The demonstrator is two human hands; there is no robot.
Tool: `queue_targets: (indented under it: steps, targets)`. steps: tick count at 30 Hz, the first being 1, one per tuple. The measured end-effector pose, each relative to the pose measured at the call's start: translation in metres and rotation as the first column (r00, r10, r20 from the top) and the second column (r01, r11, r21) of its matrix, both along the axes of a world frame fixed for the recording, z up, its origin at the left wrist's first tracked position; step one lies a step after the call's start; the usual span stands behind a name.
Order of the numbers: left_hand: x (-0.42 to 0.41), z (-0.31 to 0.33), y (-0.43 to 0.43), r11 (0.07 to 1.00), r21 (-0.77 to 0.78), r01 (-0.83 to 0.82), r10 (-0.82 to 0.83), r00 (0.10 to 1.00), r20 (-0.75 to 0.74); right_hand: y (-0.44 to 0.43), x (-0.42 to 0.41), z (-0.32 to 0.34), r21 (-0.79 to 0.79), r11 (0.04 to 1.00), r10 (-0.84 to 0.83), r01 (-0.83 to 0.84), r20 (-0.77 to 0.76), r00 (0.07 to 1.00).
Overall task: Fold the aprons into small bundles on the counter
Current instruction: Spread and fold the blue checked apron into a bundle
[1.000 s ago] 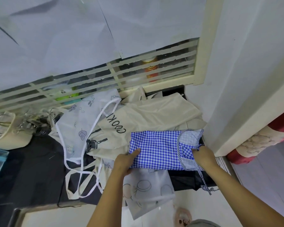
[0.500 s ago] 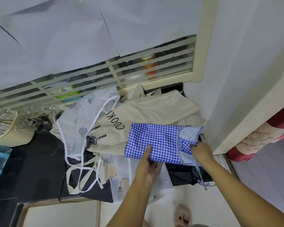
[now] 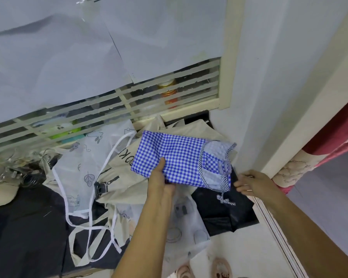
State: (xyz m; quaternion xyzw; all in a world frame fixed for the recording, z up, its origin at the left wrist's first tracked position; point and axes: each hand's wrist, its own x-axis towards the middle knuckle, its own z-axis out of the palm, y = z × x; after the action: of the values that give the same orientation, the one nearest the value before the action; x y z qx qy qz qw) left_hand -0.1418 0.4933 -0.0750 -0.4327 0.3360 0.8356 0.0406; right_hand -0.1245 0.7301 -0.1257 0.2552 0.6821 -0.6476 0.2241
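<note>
A folded blue gingham apron (image 3: pixel 177 157), with a striped-trim pocket and ties at its right end, is held above the pile. My left hand (image 3: pixel 160 178) grips its near edge, thumb on top and fingers beneath. My right hand (image 3: pixel 253 182) hovers just right of the bundle with relaxed fingers, holding nothing. Under the bundle lies a beige apron (image 3: pixel 129 183) with dark lettering. A pale leaf-print apron (image 3: pixel 82 157) with white straps spreads to the left. A black cloth (image 3: pixel 219 213) lies at the dark counter's (image 3: pixel 18 227) right end.
A slatted window grille (image 3: pixel 129 103) runs behind the counter, with jars behind it. The white wall (image 3: pixel 269 97) closes the right side. A cream bowl (image 3: pixel 0 193) with metal clips stands at the far left. Another printed apron (image 3: pixel 189 227) hangs over the front edge.
My left hand has slid under the gingham bundle and lifted it toward the window. My right hand has let go of its right end and drawn back to the right.
</note>
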Motion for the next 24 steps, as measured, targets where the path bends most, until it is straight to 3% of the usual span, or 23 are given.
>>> queue_targets:
  steps: [4,7,9,11,13,15,17,19,21,24]
  targets:
    - [-0.051,0.068,-0.028,0.931,-0.364,-0.025,-0.078,0.961,-0.265,-0.013,-0.01,0.042,-0.11,0.993,0.022,-0.032,-0.096,0.995]
    - [-0.082,0.122,-0.042,0.728,-0.683,-0.062,-0.291,0.874,-0.39,-0.03,-0.016,0.068,-0.076,0.988,0.113,-0.132,-0.214,0.97]
    - [-0.1,0.148,-0.05,0.519,-0.846,-0.127,-0.441,0.807,-0.392,-0.041,-0.023,0.082,0.133,0.982,0.173,-0.137,-0.315,0.933]
    - [-0.113,0.157,-0.057,0.316,-0.927,-0.204,-0.583,0.728,-0.36,-0.052,-0.032,0.095,0.491,0.87,0.292,-0.05,-0.429,0.855]
    - [-0.118,0.151,-0.062,0.114,-0.95,-0.29,-0.73,0.624,-0.279,-0.058,-0.043,0.103,0.576,0.816,0.323,0.041,-0.514,0.795]
    - [-0.114,0.127,-0.066,-0.019,-0.929,-0.37,-0.837,0.514,-0.188,-0.063,-0.053,0.1,0.521,0.852,0.298,0.05,-0.562,0.771]
    - [-0.105,0.089,-0.069,-0.099,-0.932,-0.349,-0.888,0.454,-0.076,-0.069,-0.058,0.088,0.479,0.877,0.287,0.033,-0.579,0.763]
    - [-0.093,0.038,-0.072,-0.245,-0.928,-0.281,-0.904,0.413,0.114,-0.074,-0.055,0.068,0.505,0.863,0.337,-0.003,-0.573,0.747]
    - [-0.074,-0.01,-0.076,-0.41,-0.881,-0.236,-0.881,0.354,0.315,-0.073,-0.046,0.041,0.592,0.803,0.442,-0.069,-0.515,0.734]
    - [-0.046,-0.064,-0.092,-0.555,-0.795,-0.245,-0.832,0.183,0.524,-0.064,-0.023,-0.001,0.711,0.667,0.587,-0.221,-0.319,0.744]
